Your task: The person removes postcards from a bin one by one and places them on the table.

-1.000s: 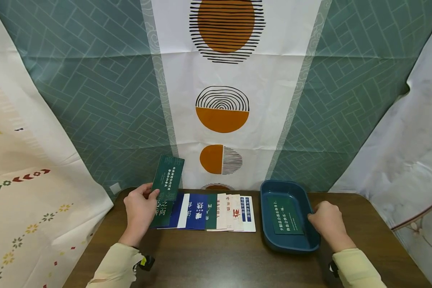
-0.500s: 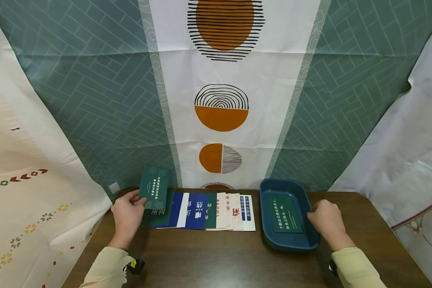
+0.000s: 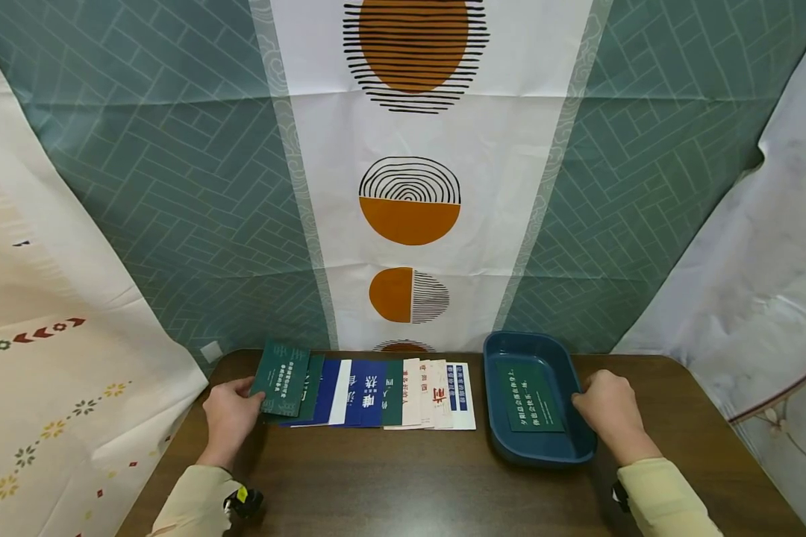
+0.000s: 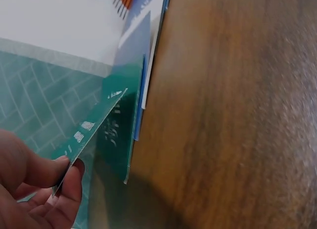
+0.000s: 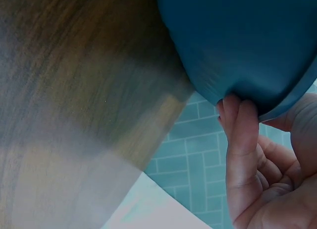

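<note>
My left hand [image 3: 230, 419] pinches a dark green card [image 3: 283, 379] with white lettering by its near left edge, thumb on top in the left wrist view. That card is tilted over the left end of an overlapping row of cards. Under it lies another green card [image 4: 126, 135], partly covered. Blue cards [image 3: 366, 395], cream cards [image 3: 413, 395] and a white-and-blue card [image 3: 462, 395] continue the row rightward. On the right, my right hand [image 3: 610, 414] grips the rim of a blue tray [image 3: 544, 456], thumb and fingers on either side of the wall. One green card [image 3: 532, 399] lies inside the tray.
The brown wooden table [image 3: 403, 477] has rounded back corners. Behind it hangs a green and white cloth [image 3: 410, 134] with orange circles. Patterned cloth [image 3: 60, 388] hangs at the left and pale cloth [image 3: 766, 321] at the right.
My left hand has moved left and down with the green card, from above the row to its left end. The card now covers more of the green card below. The right hand stays on the tray.
</note>
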`<action>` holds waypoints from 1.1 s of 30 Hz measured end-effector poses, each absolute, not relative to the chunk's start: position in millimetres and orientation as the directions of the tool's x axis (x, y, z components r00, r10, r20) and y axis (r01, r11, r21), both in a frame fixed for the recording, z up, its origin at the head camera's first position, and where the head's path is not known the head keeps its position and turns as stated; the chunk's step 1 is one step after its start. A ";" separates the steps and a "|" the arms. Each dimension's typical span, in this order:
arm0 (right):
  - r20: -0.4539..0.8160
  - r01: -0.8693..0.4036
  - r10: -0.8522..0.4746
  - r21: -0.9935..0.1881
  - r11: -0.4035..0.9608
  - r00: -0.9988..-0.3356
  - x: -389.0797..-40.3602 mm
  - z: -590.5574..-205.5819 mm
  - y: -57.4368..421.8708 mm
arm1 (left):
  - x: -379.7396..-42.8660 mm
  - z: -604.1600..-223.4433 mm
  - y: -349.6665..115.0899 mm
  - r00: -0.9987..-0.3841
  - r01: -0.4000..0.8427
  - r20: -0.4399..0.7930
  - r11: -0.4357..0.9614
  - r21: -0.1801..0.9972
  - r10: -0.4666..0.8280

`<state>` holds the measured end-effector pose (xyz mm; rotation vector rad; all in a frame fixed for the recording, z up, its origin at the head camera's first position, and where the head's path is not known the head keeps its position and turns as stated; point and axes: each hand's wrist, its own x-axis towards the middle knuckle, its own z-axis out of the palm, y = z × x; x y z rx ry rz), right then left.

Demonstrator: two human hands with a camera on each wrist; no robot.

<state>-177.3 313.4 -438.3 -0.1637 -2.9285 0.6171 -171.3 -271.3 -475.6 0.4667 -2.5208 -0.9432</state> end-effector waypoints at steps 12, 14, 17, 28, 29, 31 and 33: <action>0.112 0.085 0.142 -0.405 0.910 -0.983 -177.4 -437.6 311.7 | -168.7 -493.2 -277.7 -0.877 -0.199 0.244 0.775 0.600 -0.414; 0.111 0.085 0.141 -0.403 0.911 -0.984 -177.9 -437.8 311.7 | -168.4 -494.6 -278.2 -0.881 -0.197 0.243 0.781 0.593 -0.407; 0.119 0.080 0.138 -0.399 0.913 -0.983 -178.3 -437.8 312.0 | -167.9 -495.3 -278.1 -0.888 -0.208 0.220 0.779 0.591 -0.404; 0.105 0.088 0.142 -0.406 0.910 -0.984 -177.5 -436.6 311.0 | -170.7 -492.8 -277.9 -0.915 -0.242 0.182 0.850 0.467 -0.361; 0.107 0.087 0.141 -0.406 0.910 -0.984 -177.4 -436.5 310.8 | -171.3 -490.3 -275.4 -0.912 -0.232 0.207 0.861 0.452 -0.355; 0.112 0.086 0.142 -0.402 0.912 -0.984 -177.4 -436.0 310.6 | -173.5 -485.3 -268.1 -0.901 -0.203 0.268 0.877 0.435 -0.341; 0.108 0.087 0.142 -0.401 0.912 -0.984 -177.4 -435.6 310.5 | -176.5 -478.9 -256.5 -0.885 -0.172 0.326 0.884 0.435 -0.333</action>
